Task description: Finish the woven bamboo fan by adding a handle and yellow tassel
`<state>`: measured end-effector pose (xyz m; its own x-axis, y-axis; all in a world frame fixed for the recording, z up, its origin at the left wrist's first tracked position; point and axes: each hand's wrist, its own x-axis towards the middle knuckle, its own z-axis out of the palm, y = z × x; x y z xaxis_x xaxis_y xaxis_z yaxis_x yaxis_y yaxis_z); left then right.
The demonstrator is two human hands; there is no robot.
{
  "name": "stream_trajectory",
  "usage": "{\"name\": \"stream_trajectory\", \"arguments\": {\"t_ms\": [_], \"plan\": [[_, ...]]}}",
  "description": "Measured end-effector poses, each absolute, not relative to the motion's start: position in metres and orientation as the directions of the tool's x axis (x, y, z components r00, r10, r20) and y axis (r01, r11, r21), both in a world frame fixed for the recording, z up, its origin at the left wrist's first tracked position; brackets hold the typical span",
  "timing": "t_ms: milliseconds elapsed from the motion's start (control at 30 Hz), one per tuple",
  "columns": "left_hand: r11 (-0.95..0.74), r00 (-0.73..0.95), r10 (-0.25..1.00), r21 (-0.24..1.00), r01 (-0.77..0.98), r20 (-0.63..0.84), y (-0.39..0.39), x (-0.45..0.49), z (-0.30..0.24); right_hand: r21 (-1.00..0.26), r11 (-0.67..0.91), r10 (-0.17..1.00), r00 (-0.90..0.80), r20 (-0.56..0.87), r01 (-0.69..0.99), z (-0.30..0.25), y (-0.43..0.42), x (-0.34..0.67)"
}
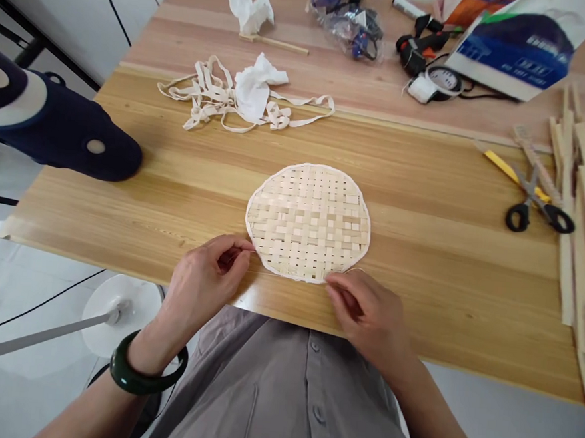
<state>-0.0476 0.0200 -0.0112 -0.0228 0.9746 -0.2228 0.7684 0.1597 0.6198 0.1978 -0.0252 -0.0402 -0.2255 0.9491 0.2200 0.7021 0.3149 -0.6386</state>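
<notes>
Both my hands are pinching at the near rim of the woven mat [308,221].
My left hand [208,276] is gripping a thin thread [253,250] at the mat's near-left edge, and my right hand [366,311] is pinching shut at its near-right edge. Cloth strips [211,96] are lying beyond the mat, with scissors [538,208] to its right.
</notes>
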Motion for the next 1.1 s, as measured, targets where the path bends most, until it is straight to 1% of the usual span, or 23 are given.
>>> {"name": "stream_trajectory", "arguments": {"t_ms": [67, 167, 233, 267, 333, 400, 500, 600, 667, 800, 867, 1000, 1100], "plan": [[0.152, -0.016, 0.976, 0.63, 0.762, -0.217, 0.02, -0.047, -0.011, -0.612, 0.381, 0.925, -0.297, 0.239, 0.694, -0.042, -0.023, 0.186], [0.15, -0.011, 0.975, 0.622, 0.768, -0.221, 0.02, -0.046, -0.009, -0.522, 0.46, 0.888, -0.385, 0.252, 0.719, -0.043, -0.018, 0.172], [0.151, -0.01, 0.974, 0.615, 0.774, -0.227, 0.021, -0.046, -0.009, -0.461, 0.482, 0.876, -0.419, 0.239, 0.745, -0.043, -0.015, 0.166], [0.153, -0.011, 0.973, 0.61, 0.778, -0.229, 0.021, -0.046, -0.008, -0.451, 0.478, 0.878, -0.42, 0.229, 0.754, -0.043, -0.014, 0.164], [0.154, -0.018, 0.973, 0.596, 0.788, -0.229, 0.022, -0.047, -0.008, -0.495, 0.437, 0.899, -0.38, 0.218, 0.751, -0.043, -0.013, 0.161], [0.159, -0.028, 0.973, 0.581, 0.798, -0.229, 0.023, -0.048, -0.009, -0.603, 0.346, 0.937, -0.292, 0.19, 0.719, -0.043, -0.013, 0.161], [0.176, -0.042, 0.97, 0.57, 0.803, -0.24, 0.024, -0.05, -0.008, -0.769, 0.153, 0.985, -0.159, 0.068, 0.62, -0.042, -0.015, 0.164], [0.183, -0.047, 0.968, 0.563, 0.806, -0.247, 0.026, -0.05, -0.007, -0.861, 0.003, 0.995, -0.084, -0.046, 0.509, -0.041, -0.015, 0.167], [0.182, -0.046, 0.967, 0.552, 0.814, -0.251, 0.026, -0.05, -0.007, -0.885, -0.044, 0.996, -0.054, -0.077, 0.463, -0.039, -0.015, 0.169], [0.206, -0.092, 0.965, 0.493, 0.846, -0.245, 0.028, -0.054, -0.007, -0.891, -0.094, 0.994, -0.01, -0.11, 0.444, -0.035, -0.013, 0.174], [0.216, -0.111, 0.965, 0.482, 0.849, -0.237, 0.028, -0.056, -0.007, -0.884, -0.126, 0.987, -0.03, -0.156, 0.451, -0.032, -0.014, 0.177], [0.218, -0.114, 0.965, 0.487, 0.846, -0.235, 0.028, -0.059, -0.008, -0.86, -0.168, 0.957, -0.131, -0.26, 0.481, -0.027, -0.015, 0.186], [0.211, -0.114, 0.968, 0.481, 0.851, -0.223, 0.029, -0.061, -0.011, -0.836, -0.182, 0.95, -0.128, -0.286, 0.517, -0.026, -0.016, 0.194]]}}
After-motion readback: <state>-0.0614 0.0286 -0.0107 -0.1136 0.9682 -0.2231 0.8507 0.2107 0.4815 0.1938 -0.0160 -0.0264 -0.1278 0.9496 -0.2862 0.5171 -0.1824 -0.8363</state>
